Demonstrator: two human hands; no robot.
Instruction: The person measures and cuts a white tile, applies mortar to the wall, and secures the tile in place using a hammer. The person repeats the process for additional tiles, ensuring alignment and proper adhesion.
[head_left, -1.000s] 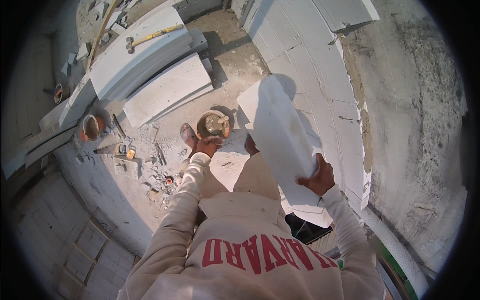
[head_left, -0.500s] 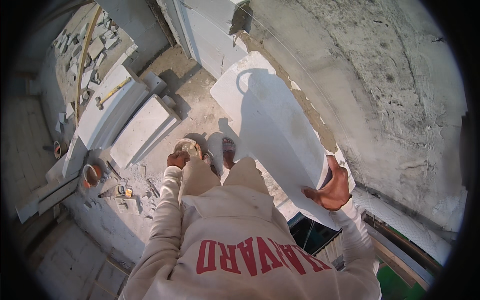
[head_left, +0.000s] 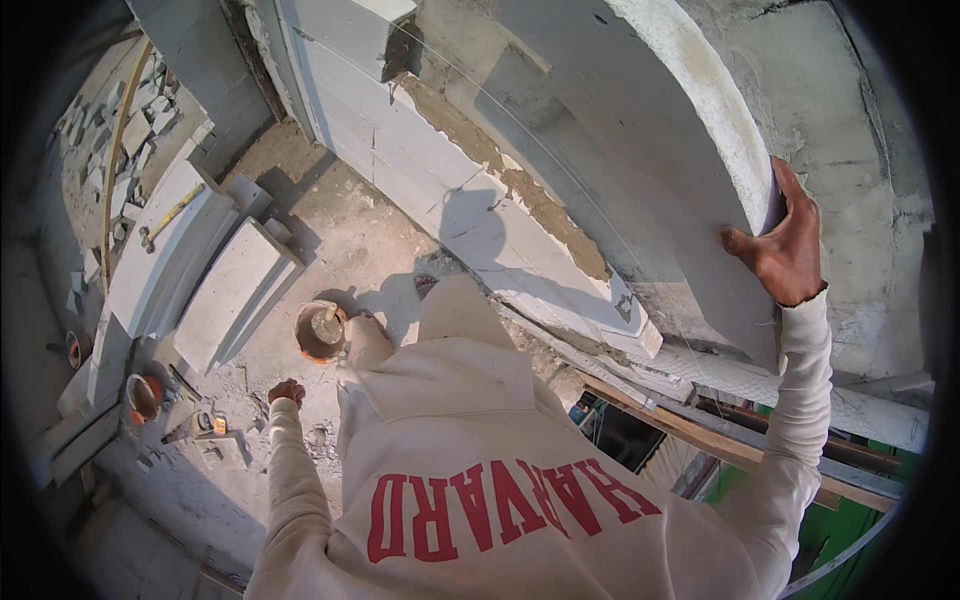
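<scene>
A large white building block (head_left: 655, 165) is raised at the upper right, above a low block wall (head_left: 400, 150) topped with a strip of grey-brown mortar (head_left: 540, 205). Around the block's near end, my right hand (head_left: 785, 245) is closed, thumb on the shaded face. Whether the block touches the concrete wall behind it cannot be made out. My left hand (head_left: 287, 391) hangs low over the dusty floor with curled fingers and nothing visible in it. Ahead of it, near my leg, stands an orange bucket (head_left: 305, 335) with a grey lump or tool inside.
At the left lie stacked white blocks (head_left: 225, 290) with a yellow-handled hammer (head_left: 170, 218) on top. A second orange bucket (head_left: 143, 398) stands near scattered tools. Rubble (head_left: 135, 130) fills the far left. Wooden planks (head_left: 690, 435) and an opening lie below right. A thin string crosses the wall.
The block has gone up and right in my right hand, from beside my legs to above the low wall, uncovering the mortar. My left hand has moved away from the bucket, nearer my body.
</scene>
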